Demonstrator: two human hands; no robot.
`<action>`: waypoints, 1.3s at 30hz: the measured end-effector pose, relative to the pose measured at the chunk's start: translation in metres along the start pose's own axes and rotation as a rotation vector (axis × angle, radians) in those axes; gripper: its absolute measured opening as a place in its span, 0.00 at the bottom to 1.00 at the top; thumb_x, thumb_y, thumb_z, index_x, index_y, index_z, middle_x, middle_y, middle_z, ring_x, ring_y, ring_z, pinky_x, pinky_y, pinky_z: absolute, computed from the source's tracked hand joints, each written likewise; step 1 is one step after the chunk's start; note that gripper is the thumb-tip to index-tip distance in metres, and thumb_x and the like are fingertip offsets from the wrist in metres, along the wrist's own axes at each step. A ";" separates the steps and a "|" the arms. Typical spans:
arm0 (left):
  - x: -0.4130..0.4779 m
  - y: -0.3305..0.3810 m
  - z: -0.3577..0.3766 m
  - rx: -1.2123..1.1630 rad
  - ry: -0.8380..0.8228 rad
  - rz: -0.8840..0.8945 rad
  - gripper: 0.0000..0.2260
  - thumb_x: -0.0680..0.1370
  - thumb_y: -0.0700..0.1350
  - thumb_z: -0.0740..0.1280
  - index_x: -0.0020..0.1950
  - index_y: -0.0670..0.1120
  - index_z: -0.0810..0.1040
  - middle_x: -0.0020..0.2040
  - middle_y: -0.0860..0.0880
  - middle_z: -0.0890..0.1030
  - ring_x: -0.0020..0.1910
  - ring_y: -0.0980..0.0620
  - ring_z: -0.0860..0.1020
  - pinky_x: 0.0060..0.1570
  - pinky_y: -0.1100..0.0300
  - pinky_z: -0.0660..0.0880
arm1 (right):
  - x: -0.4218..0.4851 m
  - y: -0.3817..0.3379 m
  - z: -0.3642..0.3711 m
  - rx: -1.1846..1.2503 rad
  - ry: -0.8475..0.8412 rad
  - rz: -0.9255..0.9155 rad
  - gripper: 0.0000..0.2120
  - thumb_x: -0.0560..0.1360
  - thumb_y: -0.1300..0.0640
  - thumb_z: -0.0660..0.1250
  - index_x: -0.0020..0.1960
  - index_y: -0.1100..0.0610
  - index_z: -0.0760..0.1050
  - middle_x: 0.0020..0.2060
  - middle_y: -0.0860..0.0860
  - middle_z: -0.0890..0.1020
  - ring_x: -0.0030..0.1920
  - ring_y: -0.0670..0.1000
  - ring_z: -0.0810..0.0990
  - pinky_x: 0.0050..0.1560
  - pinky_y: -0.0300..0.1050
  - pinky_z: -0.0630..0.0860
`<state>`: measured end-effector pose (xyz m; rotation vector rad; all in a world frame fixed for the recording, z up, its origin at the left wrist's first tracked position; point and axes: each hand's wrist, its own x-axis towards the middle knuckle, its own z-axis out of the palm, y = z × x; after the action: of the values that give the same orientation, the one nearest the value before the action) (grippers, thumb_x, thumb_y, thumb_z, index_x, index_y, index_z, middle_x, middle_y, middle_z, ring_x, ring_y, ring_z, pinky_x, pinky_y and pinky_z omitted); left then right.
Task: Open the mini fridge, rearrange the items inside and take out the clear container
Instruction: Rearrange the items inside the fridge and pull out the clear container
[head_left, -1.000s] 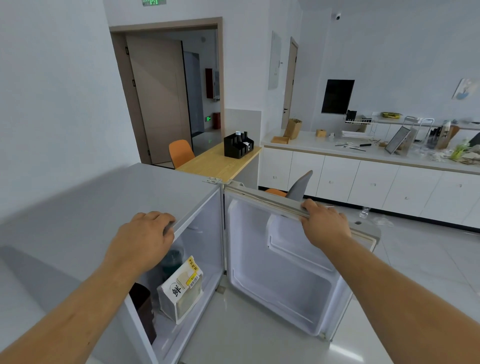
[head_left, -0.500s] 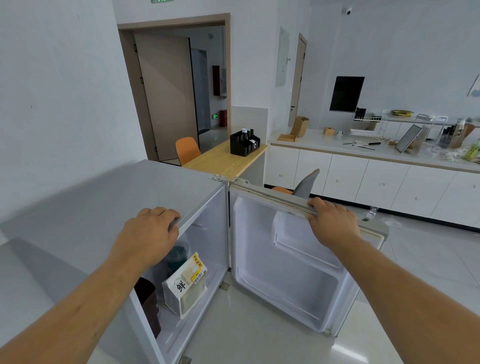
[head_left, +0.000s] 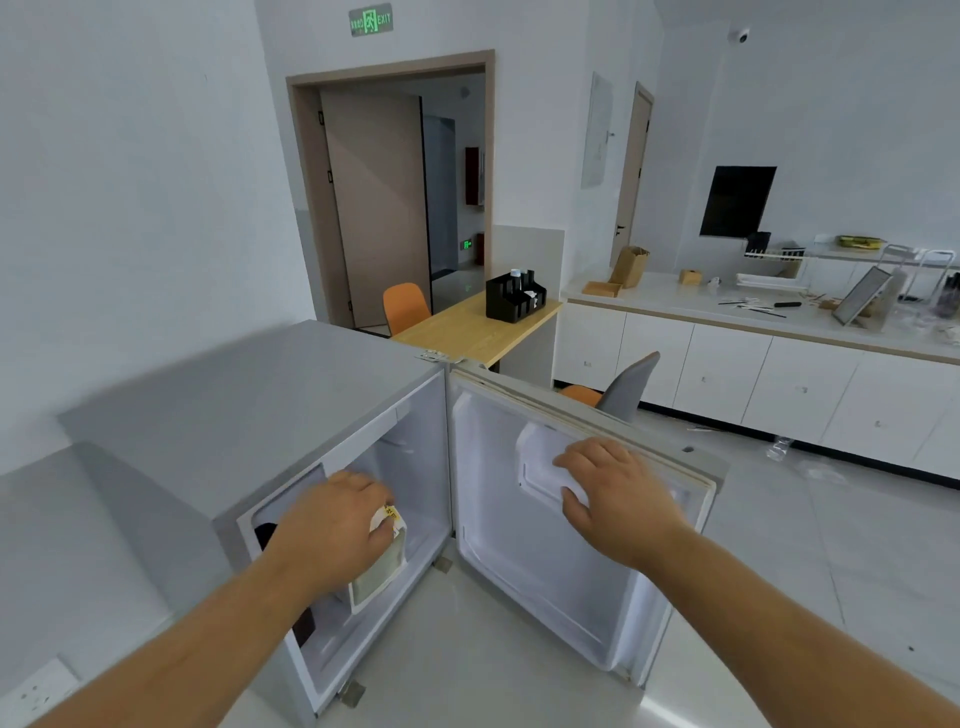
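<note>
The grey mini fridge (head_left: 249, 410) stands open, its door (head_left: 550, 577) swung out to the right. Inside the opening my left hand (head_left: 337, 530) is closed over the top of a white carton (head_left: 379, 566) with a yellow label. A dark container (head_left: 266, 535) sits behind my wrist, mostly hidden. My right hand (head_left: 613, 493) hovers in front of the door's inner shelf (head_left: 540, 457), fingers spread, holding nothing. No clear container shows in the head view.
A wooden table (head_left: 467, 327) with a black organizer (head_left: 514, 299) and orange chair (head_left: 405, 306) stands behind the fridge. A grey chair (head_left: 631, 384) sits past the door. White cabinets (head_left: 753, 384) run along the right wall. A wall socket (head_left: 36, 691) is at lower left.
My left hand left the fridge's top edge and went down inside onto the carton. My right hand let go of the door's top edge and dropped in front of its inner shelf.
</note>
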<state>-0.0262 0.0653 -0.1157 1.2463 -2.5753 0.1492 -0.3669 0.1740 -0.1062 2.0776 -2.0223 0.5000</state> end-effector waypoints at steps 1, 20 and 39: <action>-0.007 0.008 0.008 0.000 -0.029 -0.042 0.14 0.80 0.56 0.63 0.62 0.54 0.79 0.58 0.55 0.82 0.56 0.53 0.77 0.54 0.56 0.77 | -0.005 -0.008 0.002 0.026 -0.024 -0.035 0.20 0.82 0.44 0.59 0.72 0.47 0.73 0.69 0.45 0.75 0.70 0.50 0.70 0.73 0.49 0.63; -0.010 -0.027 0.129 -0.348 -0.167 -0.656 0.33 0.76 0.59 0.73 0.76 0.51 0.65 0.71 0.47 0.72 0.65 0.45 0.77 0.56 0.50 0.81 | 0.066 -0.163 0.163 0.457 -0.445 0.141 0.21 0.78 0.39 0.64 0.66 0.47 0.74 0.58 0.49 0.79 0.56 0.52 0.77 0.52 0.49 0.79; 0.035 -0.075 0.219 -0.340 -0.194 -0.814 0.27 0.78 0.51 0.71 0.73 0.44 0.67 0.67 0.41 0.73 0.59 0.39 0.80 0.53 0.49 0.77 | 0.178 -0.215 0.324 0.666 -0.604 0.567 0.24 0.78 0.34 0.58 0.40 0.53 0.76 0.37 0.48 0.81 0.38 0.48 0.78 0.38 0.44 0.70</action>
<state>-0.0322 -0.0534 -0.3172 2.0908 -1.8954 -0.5644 -0.1190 -0.1015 -0.3191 2.1241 -3.1987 0.7951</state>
